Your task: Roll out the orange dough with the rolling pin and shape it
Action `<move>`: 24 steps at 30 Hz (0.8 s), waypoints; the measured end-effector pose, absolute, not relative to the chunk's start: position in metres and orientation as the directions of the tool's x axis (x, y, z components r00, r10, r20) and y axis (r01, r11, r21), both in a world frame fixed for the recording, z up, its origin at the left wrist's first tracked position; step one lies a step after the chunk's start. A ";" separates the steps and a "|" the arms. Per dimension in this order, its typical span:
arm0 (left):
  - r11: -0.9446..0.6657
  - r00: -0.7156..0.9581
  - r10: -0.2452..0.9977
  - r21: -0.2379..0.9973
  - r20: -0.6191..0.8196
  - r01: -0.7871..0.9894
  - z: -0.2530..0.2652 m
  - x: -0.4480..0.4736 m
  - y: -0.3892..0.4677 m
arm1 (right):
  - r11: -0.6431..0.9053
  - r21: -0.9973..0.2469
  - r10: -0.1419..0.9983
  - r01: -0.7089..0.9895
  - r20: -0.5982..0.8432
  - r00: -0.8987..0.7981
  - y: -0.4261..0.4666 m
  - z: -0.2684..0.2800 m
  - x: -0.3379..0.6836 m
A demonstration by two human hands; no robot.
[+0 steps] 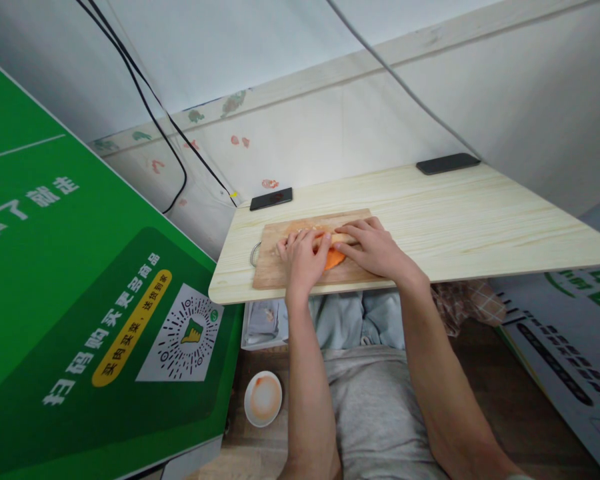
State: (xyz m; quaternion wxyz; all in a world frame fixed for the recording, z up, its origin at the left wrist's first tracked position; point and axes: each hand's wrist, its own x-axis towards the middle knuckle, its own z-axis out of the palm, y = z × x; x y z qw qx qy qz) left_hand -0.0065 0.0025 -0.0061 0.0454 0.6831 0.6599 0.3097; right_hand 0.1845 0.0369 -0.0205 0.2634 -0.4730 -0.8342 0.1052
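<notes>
A wooden cutting board (270,263) with a metal ring handle lies near the left end of the light table. Over it, my left hand (304,257) has its fingers bent on the left part of a pale orange rod-shaped piece (342,238). My right hand (375,247) takes the other side of this piece, fingers above and thumb below. A brighter orange flat piece (334,259) rests on the board beneath and in front of the rod, partly hidden by my hands. Small pale bits show behind my left fingers. I cannot tell what the orange material is.
Dark phones lie at the table's back edge, one on the left (271,199) and one on the right (447,163). Cables hang along the wall. A green printed panel (130,300) stands at left. Below are a white bowl (263,399) and a white box (265,323).
</notes>
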 end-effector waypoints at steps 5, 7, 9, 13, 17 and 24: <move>-0.134 -0.056 0.926 0.463 0.374 0.876 -0.007 -0.007 0.003 | 0.534 -0.432 0.842 0.727 0.355 -0.407 0.037 -0.021 0.184; -0.138 -0.056 0.923 0.465 0.380 0.874 -0.007 -0.007 0.003 | 0.530 -0.431 0.844 0.730 0.356 -0.402 0.037 -0.021 0.183; -0.143 -0.057 0.921 0.469 0.386 0.871 -0.007 -0.007 0.003 | 0.523 -0.429 0.848 0.736 0.353 -0.397 0.037 -0.022 0.183; -0.139 -0.059 0.923 0.471 0.381 0.871 -0.007 -0.007 0.002 | 0.522 -0.426 0.848 0.739 0.355 -0.394 0.038 -0.024 0.182; -0.129 -0.061 0.928 0.469 0.369 0.874 -0.006 -0.006 0.002 | 0.530 -0.421 0.842 0.736 0.362 -0.400 0.039 -0.025 0.183; -0.129 -0.059 0.927 0.463 0.370 0.877 -0.006 -0.006 0.002 | 0.542 -0.420 0.834 0.728 0.375 -0.405 0.040 -0.024 0.184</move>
